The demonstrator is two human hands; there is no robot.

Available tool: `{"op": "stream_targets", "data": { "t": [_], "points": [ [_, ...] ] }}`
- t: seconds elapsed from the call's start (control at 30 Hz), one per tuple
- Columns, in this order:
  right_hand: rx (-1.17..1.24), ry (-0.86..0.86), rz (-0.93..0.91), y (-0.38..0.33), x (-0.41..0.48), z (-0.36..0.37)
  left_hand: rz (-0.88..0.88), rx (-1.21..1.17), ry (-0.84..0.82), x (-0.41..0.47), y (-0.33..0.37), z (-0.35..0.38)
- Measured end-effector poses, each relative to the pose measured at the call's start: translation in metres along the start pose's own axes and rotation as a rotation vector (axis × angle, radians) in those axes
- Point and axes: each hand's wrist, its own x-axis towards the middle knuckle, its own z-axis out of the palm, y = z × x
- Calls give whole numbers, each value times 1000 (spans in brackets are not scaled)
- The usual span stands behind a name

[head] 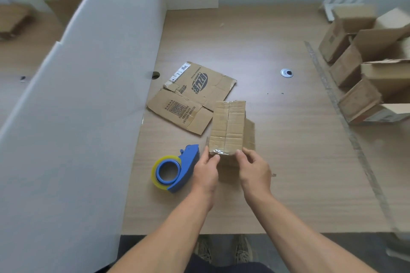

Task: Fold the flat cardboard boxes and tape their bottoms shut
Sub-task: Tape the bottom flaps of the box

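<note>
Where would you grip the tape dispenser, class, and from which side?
Grip the dispenser by its curved blue shell, coming from above on its right, probably with the left hand beside it. It lies flat, the roll fills its left, and the far tip looks like the cutter.

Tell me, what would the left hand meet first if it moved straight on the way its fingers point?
The folded box, whose near taped edge the left hand now holds. Going on, it would likely just push that box farther across the table.
</note>
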Motion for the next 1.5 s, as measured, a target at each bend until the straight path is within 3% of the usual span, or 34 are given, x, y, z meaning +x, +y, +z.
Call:
{"op": "stream_targets", "data": {
  "t": [0.17, 0.3, 0.37, 0.53, 0.73, 0.9, 1.07, 1.2, 1.37, 1.43, 1.5],
  "points": [
    [-27, 104, -47, -11, -6, 0, 124, -54, -38, -18, 2, -4],
    [95, 51, 33, -12, -19, -11, 456, 385, 59, -12, -3, -21],
    [144, 12, 54, -13, -25, -14, 554, 381, 117, -12, 2, -24],
    [156, -21, 70, -27, -33, -20, 498, 213, 186, -10, 20, -16],
    [297, 37, 172, -41, -28, -37, 529, 62, 24, -15, 30, -3],
    [547, -90, 306, -42, -27, -47, 831, 227, -41, -15, 29, -2],
    [618, -94, 328, -40, -15, -48, 849, 223, -93, -10, 26, 9],
    [598, -105, 137, -38, 8, -68, 822, 391, -204, -13, 24, 7],
    [240, -234, -150, -36, 39, -104, 672, 189, 35, -6, 49, -13],
    [160, -326, -181, -41, 48, -115, 688, 239, 82, -2, 64, -21],
    [93, -415, -204, -49, 56, -126, 703, 366, 27, 5, 76, -27]
  ]
}}
